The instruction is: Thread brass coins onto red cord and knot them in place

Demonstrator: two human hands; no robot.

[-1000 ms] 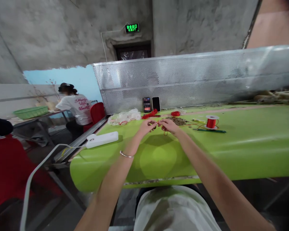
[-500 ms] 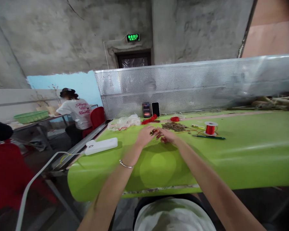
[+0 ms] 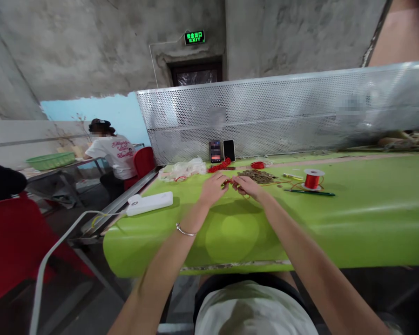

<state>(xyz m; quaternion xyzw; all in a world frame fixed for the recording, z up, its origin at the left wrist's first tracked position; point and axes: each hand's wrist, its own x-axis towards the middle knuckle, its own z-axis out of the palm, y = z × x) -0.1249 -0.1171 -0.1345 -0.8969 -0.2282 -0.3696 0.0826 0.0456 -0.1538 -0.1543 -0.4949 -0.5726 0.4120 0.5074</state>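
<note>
My left hand and my right hand meet over the green-covered table, fingers pinched. Between the fingertips runs a short piece of red cord, which both hands grip; its details are too small to make out. A thin loop of cord hangs below the right fingers. Just behind the right hand lies a pile of dull brown coin-like discs. A bundle of red cord lies beyond the left hand. On the right stands a spool of red cord.
Two phones lean against the perforated metal screen. A dark green pen and a small yellow tool lie near the spool. Left are a plastic bag and a white corded device. A person sits at another table.
My fingertips have drawn closer around the red cord, and the dark piece seen at my left fingers is now hidden. The view has tilted slightly downward.
</note>
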